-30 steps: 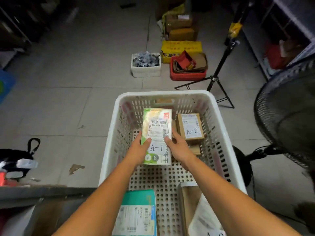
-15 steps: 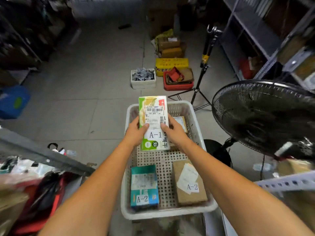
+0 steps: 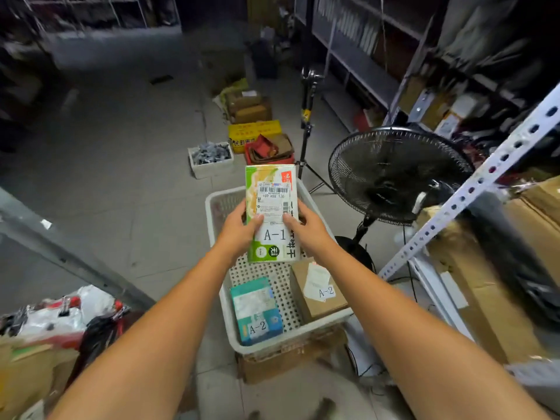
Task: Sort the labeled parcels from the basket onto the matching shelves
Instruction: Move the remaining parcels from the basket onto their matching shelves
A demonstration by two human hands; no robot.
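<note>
A green and white parcel labeled A-1 (image 3: 272, 189) is held upright above the white plastic basket (image 3: 291, 336). My left hand (image 3: 239, 228) grips its left edge and my right hand (image 3: 306, 227) grips its right edge. Down in the basket lie a teal box labeled A-2 (image 3: 257, 310) at the front left and a brown cardboard box labeled A-2 (image 3: 318, 287) at the front right. The far part of the basket is hidden behind the held parcel.
A black standing fan (image 3: 394, 174) is just right of the basket. A white perforated shelf post (image 3: 472, 189) and brown cartons (image 3: 485, 286) fill the right. A tripod (image 3: 307, 116) and floor boxes (image 3: 254, 133) stand beyond. Bags (image 3: 60, 316) lie at left.
Both hands have lifted the A-1 parcel up out of the basket. My view has pulled back and up, showing the fan and shelving on the right.
</note>
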